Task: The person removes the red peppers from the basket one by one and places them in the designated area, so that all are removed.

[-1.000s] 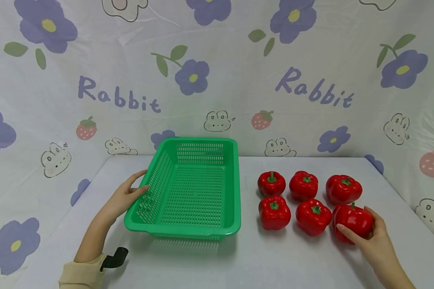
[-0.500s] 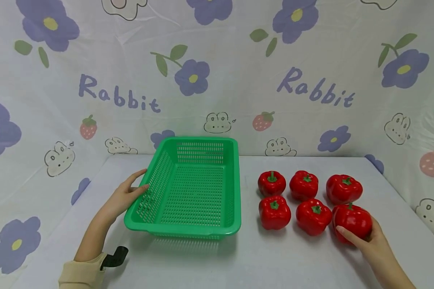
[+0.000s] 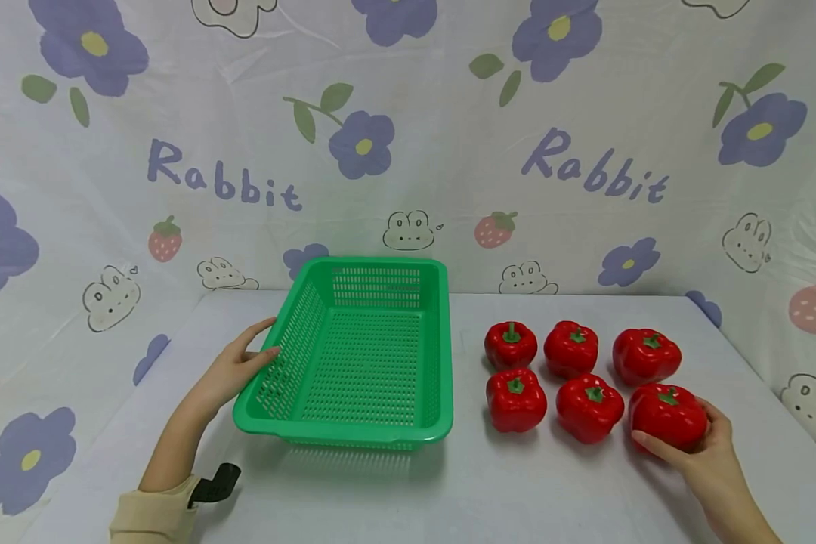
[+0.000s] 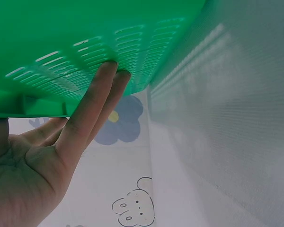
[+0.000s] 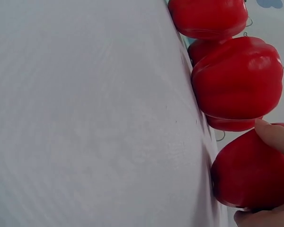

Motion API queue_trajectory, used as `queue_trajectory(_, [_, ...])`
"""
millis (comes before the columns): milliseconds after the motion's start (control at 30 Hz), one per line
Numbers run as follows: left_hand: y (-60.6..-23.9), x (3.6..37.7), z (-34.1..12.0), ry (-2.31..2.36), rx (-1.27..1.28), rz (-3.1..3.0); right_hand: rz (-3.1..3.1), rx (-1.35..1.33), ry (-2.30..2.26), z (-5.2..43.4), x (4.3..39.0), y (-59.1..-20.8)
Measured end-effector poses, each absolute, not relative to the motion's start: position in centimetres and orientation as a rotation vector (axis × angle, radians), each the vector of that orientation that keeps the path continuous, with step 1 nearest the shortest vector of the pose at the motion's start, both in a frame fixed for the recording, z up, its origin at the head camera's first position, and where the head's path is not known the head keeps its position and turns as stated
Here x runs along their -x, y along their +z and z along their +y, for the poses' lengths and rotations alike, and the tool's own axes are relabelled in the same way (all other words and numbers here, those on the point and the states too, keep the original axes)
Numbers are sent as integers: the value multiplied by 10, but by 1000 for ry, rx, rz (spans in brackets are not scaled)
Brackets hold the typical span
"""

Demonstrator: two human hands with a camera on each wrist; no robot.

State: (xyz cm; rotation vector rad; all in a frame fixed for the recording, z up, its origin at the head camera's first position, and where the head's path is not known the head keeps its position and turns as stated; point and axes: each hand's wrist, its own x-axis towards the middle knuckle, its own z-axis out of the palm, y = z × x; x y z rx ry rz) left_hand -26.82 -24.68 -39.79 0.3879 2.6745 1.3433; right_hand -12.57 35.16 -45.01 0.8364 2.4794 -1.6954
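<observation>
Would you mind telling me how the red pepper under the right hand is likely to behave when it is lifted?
The pepper looks glossy, so it may be slippery; the right hand cups it from the side. Its rounded, lobed body could roll or rock if nudged. It probably keeps its shape, since it shows no denting under the fingers.

Bright, even overhead light; soft shadows under basket (image 3: 353,355) and peppers (image 3: 581,374) on the table (image 3: 483,491); head view sharp, wrist views close, slightly soft, mild highlights on peppers.
</observation>
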Motion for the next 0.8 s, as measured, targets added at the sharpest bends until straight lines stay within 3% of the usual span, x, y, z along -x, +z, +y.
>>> queue_trajectory(467, [-399,267,-248,1331,-392,2688,2562,-885,-1614,353,130,-456])
queue_trajectory(800, [-399,268,-247,1308,-386,2701,2658,-724,-1574,352,129,-458])
